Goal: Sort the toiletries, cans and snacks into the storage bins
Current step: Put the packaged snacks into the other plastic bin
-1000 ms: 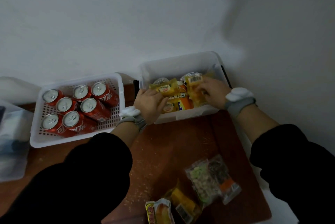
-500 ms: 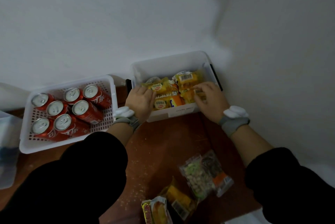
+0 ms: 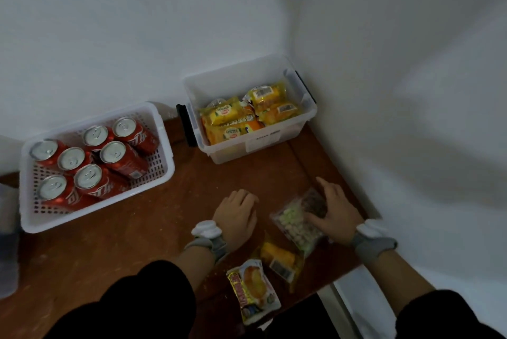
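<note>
On the nut packet [image 3: 295,222], the right hand [image 3: 333,212] lies flat, fingers spread.

bare table [image 3: 219,174] between hands and snack bin [image 3: 274,141] — walls close right

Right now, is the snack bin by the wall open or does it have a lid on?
Open. The snack bin has no lid on it; yellow snack packs show from above, lying inside below its rim.
</note>
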### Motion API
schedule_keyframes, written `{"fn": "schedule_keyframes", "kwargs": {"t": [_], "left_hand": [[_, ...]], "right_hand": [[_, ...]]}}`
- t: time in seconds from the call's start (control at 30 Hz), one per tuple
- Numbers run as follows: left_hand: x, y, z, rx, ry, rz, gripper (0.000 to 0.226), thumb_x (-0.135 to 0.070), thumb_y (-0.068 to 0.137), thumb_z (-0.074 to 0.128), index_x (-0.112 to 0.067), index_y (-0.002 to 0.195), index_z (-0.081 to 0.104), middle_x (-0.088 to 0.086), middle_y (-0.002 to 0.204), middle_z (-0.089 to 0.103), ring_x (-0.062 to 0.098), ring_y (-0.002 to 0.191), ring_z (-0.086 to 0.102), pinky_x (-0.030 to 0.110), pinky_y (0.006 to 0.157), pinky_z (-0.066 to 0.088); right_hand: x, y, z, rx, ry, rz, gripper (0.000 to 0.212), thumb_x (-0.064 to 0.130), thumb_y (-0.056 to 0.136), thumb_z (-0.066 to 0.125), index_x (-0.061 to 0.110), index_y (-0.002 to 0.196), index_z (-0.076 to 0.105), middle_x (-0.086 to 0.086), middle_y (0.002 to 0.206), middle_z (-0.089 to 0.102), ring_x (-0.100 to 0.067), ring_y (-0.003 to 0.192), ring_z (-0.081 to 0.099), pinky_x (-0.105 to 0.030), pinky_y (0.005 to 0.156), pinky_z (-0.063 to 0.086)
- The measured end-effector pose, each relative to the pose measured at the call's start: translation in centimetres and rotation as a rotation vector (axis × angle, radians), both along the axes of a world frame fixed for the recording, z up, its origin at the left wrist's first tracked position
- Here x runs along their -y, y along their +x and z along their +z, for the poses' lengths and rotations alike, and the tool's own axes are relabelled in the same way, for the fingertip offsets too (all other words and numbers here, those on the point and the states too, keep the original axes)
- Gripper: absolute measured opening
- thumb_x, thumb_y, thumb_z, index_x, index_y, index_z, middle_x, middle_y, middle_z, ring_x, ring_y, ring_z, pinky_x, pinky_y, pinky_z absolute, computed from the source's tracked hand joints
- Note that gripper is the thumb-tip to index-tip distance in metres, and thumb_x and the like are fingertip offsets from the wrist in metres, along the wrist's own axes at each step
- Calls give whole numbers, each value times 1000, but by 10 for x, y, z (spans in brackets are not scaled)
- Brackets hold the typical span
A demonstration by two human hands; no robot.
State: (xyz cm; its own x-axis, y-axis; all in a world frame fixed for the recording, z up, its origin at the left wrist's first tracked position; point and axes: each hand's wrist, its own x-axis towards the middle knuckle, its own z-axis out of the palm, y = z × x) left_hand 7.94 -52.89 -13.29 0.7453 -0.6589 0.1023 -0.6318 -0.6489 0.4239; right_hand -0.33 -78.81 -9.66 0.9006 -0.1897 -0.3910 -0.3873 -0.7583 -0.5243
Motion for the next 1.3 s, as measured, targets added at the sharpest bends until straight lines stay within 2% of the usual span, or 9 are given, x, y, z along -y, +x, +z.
{"fn": "schedule_keyframes", "kwargs": {"t": [0.13,0.23,0.33,0.4,0.57,0.73,0.83,1.03,1.3], "left_hand": [[23,-5,3,-64,69,-154,30,-19,82,36,-17,109,50,9,112,56,31,84,53,38,67,45],[51,-10,12,-90,83,-301,51,-14,70,39,-13,118,56,10,131,55,35,108,57,40,72,48],[71,-11,17,-148,248,-465,73,-7,69,50,-23,140,43,1,157,25,29,143,25,53,97,38],[75,-7,17,-194,456,-597,76,-12,78,51,-29,148,29,-4,161,4,25,148,2,56,108,25],[54,5,20,-128,576,-459,70,-38,87,47,-36,150,17,4,161,6,31,144,12,54,109,25],[21,24,19,-37,564,-101,62,-55,81,49,-24,135,48,14,138,44,37,125,41,48,93,40],[9,30,16,-126,526,4,69,-57,76,51,-18,133,51,14,134,50,38,117,49,46,87,44],[-1,26,29,-65,324,77,56,-52,52,51,-17,94,62,4,84,61,30,72,59,34,58,45],[25,60,93,235,-60,50,53,-43,67,65,-10,109,65,6,107,66,25,95,60,36,81,51]], "right_hand": [[13,-37,-6,19,35,-193,94,44,82,70,25,152,11,-9,149,31,-27,129,46,-38,105,43],[26,-57,-5,15,0,-327,91,42,79,72,21,150,18,-11,145,37,-28,126,48,-38,104,43],[31,-70,-13,-9,-62,-357,77,42,78,73,20,140,34,-11,139,41,-29,121,49,-39,100,45],[31,-73,-17,-12,-87,-366,67,44,78,72,21,133,41,-10,134,43,-27,117,49,-38,96,46],[25,-54,-27,46,-106,-319,52,42,82,71,17,123,51,-5,127,46,-23,113,50,-29,93,43],[13,-18,-32,99,-113,-156,44,40,81,72,19,117,57,-3,132,43,-24,119,46,-32,101,41],[10,-6,-29,90,-168,-80,44,41,76,73,26,114,56,-3,136,39,-30,119,46,-42,93,47],[13,12,-21,111,-50,-126,69,30,68,79,20,128,47,-8,147,25,-33,122,46,-34,98,44],[28,44,11,262,-25,-138,55,19,74,79,7,121,52,-11,137,38,-27,118,49,-19,95,33]]}}
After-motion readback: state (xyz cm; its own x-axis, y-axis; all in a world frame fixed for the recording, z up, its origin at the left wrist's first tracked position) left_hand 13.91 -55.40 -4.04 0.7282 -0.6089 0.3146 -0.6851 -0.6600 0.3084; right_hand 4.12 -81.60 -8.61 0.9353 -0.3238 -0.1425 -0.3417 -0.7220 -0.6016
